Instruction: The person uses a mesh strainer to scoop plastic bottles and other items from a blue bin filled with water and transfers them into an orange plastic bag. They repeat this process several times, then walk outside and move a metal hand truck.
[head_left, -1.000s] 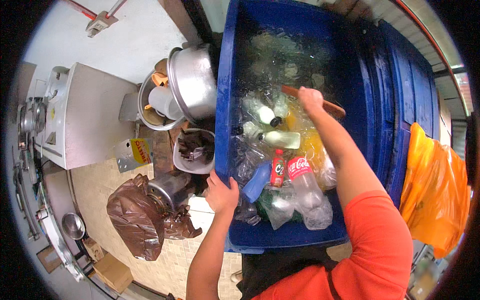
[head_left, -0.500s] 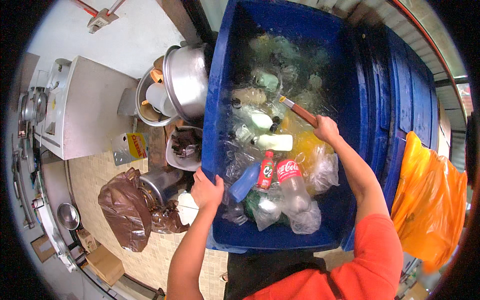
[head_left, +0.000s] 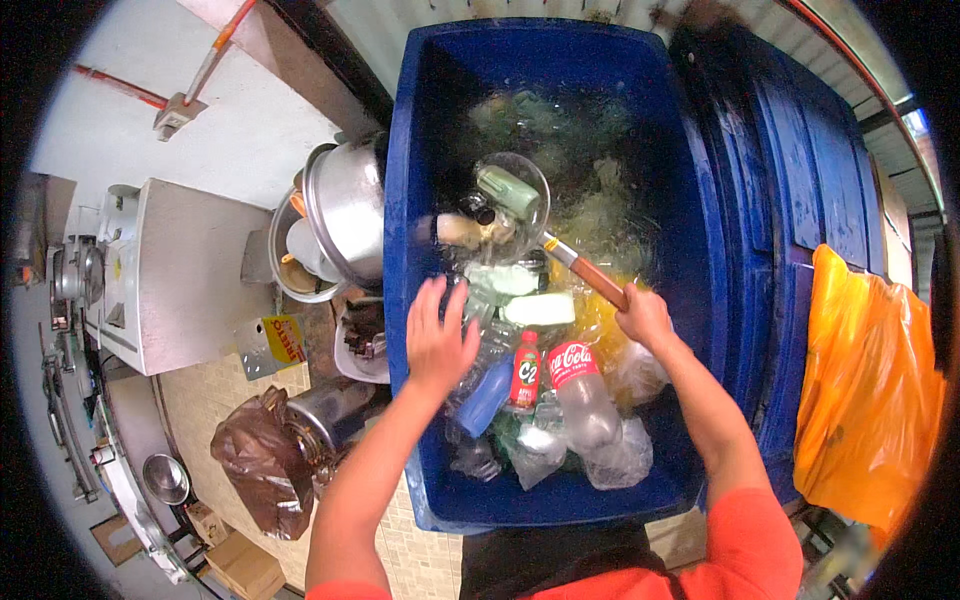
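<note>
Plastic bottles in a deep blue bin (head_left: 402, 130), seen from above. The right hand (head_left: 648, 318) is closed around the wooden handle of a round-headed scoop (head_left: 590, 277); the left hand (head_left: 438, 340) is apart from it, fingers spread, at the bin's left rim, and whether it touches cannot be told. A pale green bottle (head_left: 507, 190) lies at the scoop's head, inside the bin. Labels: a clear bottle (head_left: 592, 405) carries a red band with white script; beside it, a red-wrapped bottle (head_left: 524, 378) bears white lettering on a dark patch; on the floor, a packet (head_left: 275, 345) is printed in yellow and red. Other containers: left of the bin, a metal pot (head_left: 350, 200) and a white tub (head_left: 358, 350) holding dark brown material
</note>
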